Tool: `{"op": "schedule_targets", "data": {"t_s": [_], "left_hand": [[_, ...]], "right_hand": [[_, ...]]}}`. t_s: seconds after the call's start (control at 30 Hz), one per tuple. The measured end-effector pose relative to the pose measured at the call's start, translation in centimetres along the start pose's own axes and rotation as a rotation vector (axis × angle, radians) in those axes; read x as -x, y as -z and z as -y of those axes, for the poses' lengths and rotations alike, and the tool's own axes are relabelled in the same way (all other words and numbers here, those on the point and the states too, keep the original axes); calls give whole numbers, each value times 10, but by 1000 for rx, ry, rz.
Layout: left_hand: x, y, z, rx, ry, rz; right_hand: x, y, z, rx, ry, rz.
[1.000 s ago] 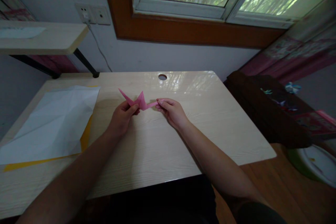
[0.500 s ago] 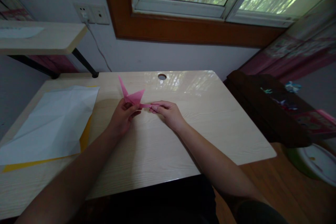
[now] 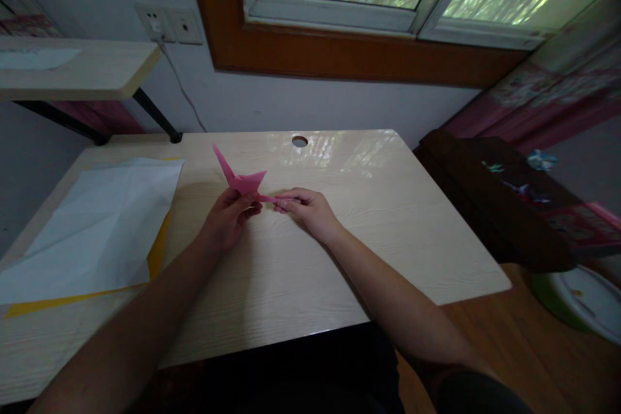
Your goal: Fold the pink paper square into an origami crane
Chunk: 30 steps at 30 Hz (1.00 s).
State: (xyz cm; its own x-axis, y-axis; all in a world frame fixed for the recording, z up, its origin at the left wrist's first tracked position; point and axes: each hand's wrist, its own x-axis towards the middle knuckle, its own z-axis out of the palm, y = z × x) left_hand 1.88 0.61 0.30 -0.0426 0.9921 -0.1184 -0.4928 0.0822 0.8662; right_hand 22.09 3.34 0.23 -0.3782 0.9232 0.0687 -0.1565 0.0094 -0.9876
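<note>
A pink origami crane [image 3: 248, 181] is held between my two hands above the pale wooden desk [image 3: 301, 278]. My left hand [image 3: 231, 213] is closed on its body, thumb on the near side. One narrow point of the paper rises up and to the left, and a wider flap stands toward the right. My right hand [image 3: 308, 208] pinches the thin strip that sticks out on the right side of the crane. The fingers of that hand cover the strip's end.
White sheets [image 3: 107, 220] lie over yellow paper [image 3: 158, 249] on the desk's left. A raised shelf [image 3: 82, 81] stands at the back left, on black supports. A round cable hole [image 3: 299, 141] is near the far edge. A dark brown cabinet [image 3: 495, 220] with small folded pieces stands right of the desk.
The crane has tilted slightly; its upper left point leans further left and its wide flap sits lower. My right hand has shifted a little to the left, still pinching the strip.
</note>
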Motion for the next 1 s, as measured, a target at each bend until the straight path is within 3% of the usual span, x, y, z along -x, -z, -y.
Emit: {"op": "schedule_targets", "data": {"t_s": [0.33,0.63,0.87,1.0], "left_hand": [[-2,4,5,-121,-48,0],[-6,5,-3,-163,-211,-148],[-4,5,-1,-157,-132,-98],[-1,1,0,-138,-69,-53]], "right_hand": [[-1,2,4,4,-24,-33],[1,3,9,105,26,-103],[-4,6,3,-121,30,-145],[-4,4,1,-64,20,-62]]}}
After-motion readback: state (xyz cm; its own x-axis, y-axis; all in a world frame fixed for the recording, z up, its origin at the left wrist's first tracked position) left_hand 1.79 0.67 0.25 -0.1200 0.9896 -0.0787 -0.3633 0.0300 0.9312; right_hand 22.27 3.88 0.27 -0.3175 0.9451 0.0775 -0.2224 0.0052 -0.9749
